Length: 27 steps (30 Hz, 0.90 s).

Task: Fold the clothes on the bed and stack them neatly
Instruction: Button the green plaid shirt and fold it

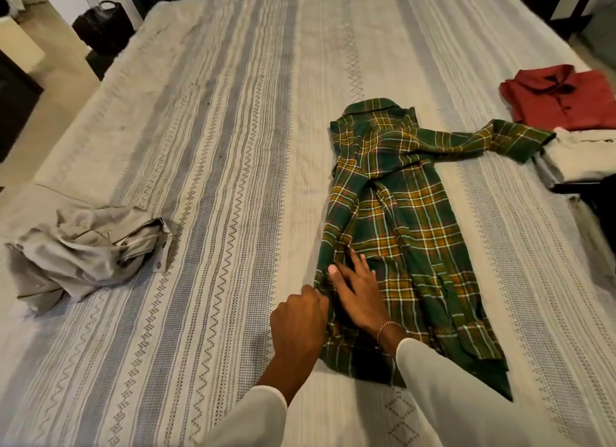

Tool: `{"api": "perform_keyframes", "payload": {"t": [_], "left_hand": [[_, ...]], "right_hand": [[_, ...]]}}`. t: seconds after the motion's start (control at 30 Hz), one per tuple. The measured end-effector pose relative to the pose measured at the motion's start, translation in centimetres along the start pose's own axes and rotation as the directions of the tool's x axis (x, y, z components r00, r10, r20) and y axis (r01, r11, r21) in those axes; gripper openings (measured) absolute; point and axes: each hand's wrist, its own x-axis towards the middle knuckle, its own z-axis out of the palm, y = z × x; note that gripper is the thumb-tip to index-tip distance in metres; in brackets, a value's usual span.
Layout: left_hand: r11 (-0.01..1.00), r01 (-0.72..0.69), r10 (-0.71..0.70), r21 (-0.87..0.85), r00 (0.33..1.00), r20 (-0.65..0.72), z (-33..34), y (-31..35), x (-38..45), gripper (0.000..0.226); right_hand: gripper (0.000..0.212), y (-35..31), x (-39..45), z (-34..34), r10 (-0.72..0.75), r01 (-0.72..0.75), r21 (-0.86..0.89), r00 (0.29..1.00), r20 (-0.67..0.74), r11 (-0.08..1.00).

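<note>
Green plaid shirt (400, 220) lengthwise on bed, half-folded, one sleeve out.

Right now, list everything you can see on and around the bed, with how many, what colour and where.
plaid shirt: one, green and yellow, mid bed, partly folded, one sleeve flung right
grey garment: one, light grey, crumpled at the bed's left edge
red shirt: one, red, folded, far right of the bed
white garment: one, off-white, folded, just in front of the red shirt
bedspread: one, cream with grey woven stripes, covers the bed
black basket: one, black, on the floor at upper left
bracelet: one, thin, on the right wrist
left hand: fingers curled at the shirt's left edge
right hand: fingers straight, flat on the shirt
</note>
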Motion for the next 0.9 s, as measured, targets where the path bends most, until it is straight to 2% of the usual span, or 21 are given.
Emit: {"api": "perform_keyframes", "payload": {"t": [0.07,0.17,0.23,0.3,0.4,0.43,0.5,0.6,0.7,0.83,0.87,0.9], "left_hand": [[0.999,-0.050,0.050,0.005,0.999,-0.014,0.1,0.6,-0.3,0.034],[0.987,-0.136,0.136,-0.081,0.991,-0.005,0.5,2.0,-1.0,0.033],[0.963,-0.188,0.189,-0.195,0.982,-0.009,0.7,3.3,-1.3,0.036],[0.919,-0.188,0.177,-0.346,0.982,-0.063,1.0,4.3,-1.4,0.027],[0.863,-0.044,0.015,-0.504,0.998,-0.061,2.3,5.1,-0.7,0.027],[0.860,0.009,-0.035,-0.511,0.999,-0.041,3.2,5.2,-0.3,0.028],[0.862,0.108,-0.097,-0.495,0.994,0.049,4.5,5.5,0.4,0.036],[0.779,0.266,-0.077,-0.567,0.939,0.335,6.2,6.0,1.1,0.047],[0.768,0.327,-0.066,-0.551,0.896,0.439,7.7,5.8,1.3,0.055],[0.628,0.456,-0.043,-0.630,0.829,0.557,8.6,4.3,1.6,0.045],[0.629,0.459,-0.030,-0.628,0.821,0.570,8.6,3.7,1.7,0.041],[0.637,0.455,-0.019,-0.622,0.816,0.577,8.4,3.2,1.9,0.037]], "right_hand": [[0.070,-1.4,-1.2,-0.2,0.081,-0.062,0.168,0.991,-0.105,0.984],[0.033,-2.8,-1.3,-1.5,0.148,-0.127,0.472,0.989,-0.006,0.872],[0.014,-3.0,-1.1,-3.4,0.162,-0.147,0.561,0.986,0.023,0.815],[0.018,-2.5,-1.0,-5.5,0.201,-0.154,0.585,0.979,-0.016,0.796],[0.038,-0.6,-1.2,-7.7,0.315,-0.225,0.659,0.949,-0.019,0.717],[0.039,0.7,-1.2,-8.0,0.358,-0.263,0.640,0.933,-0.022,0.722],[0.030,3.1,-2.0,-8.0,0.398,-0.347,0.549,0.917,0.028,0.760],[0.023,6.1,-3.6,-6.3,0.410,-0.400,0.447,0.909,0.080,0.800],[0.018,7.1,-4.6,-5.6,0.419,-0.370,0.425,0.908,-0.026,0.826],[0.016,6.8,-5.8,-5.3,0.298,-0.217,0.252,0.888,-0.349,0.943],[0.015,6.9,-6.2,-5.1,0.268,-0.200,0.211,0.886,-0.378,0.957],[0.015,7.0,-6.6,-4.8,0.262,-0.221,0.153,0.900,-0.348,0.963]]}}
